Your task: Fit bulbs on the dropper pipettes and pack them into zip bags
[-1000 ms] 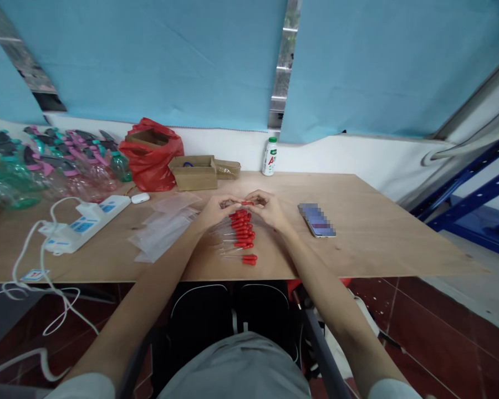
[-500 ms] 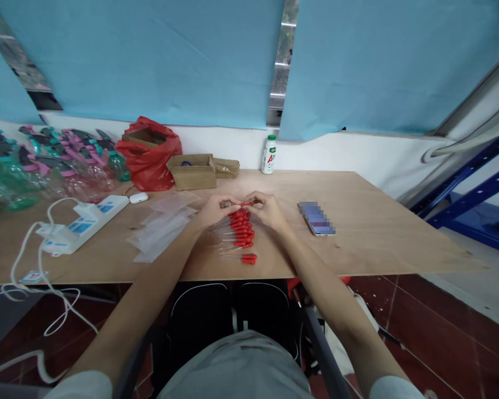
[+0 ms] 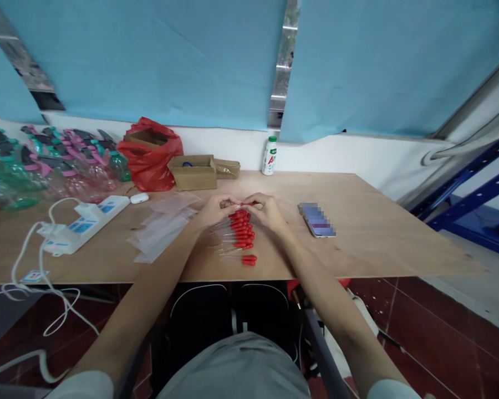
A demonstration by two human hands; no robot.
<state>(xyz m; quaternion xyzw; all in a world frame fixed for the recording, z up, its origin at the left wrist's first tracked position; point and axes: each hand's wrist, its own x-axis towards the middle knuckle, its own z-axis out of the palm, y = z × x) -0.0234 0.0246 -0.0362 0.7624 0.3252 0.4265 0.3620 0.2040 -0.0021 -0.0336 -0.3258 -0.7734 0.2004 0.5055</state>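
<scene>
Several droppers (image 3: 242,226) with red rubber bulbs and thin clear tubes lie in a column on the wooden table, bulbs to the right. A pair of them (image 3: 249,260) sits a little apart at the near end. At the far end of the column, my left hand (image 3: 220,209) and my right hand (image 3: 266,209) meet fingertip to fingertip. Both are closed in a pinch on one red-bulbed dropper (image 3: 246,204). Fingers cover most of it, and its tube cannot be made out. Clear plastic bags (image 3: 160,233) lie flat left of my left hand.
A phone (image 3: 317,220) lies to the right. Behind stand a white bottle (image 3: 269,156), a cardboard box (image 3: 194,173) and a red plastic bag (image 3: 152,160). At left are a power strip (image 3: 87,223) with cables, a white case (image 3: 139,198) and several spray bottles (image 3: 72,166).
My hands stay in nearly the same place, with the dropper still between them. Less of its red bulb shows now between the fingertips. The droppers on the table have not moved.
</scene>
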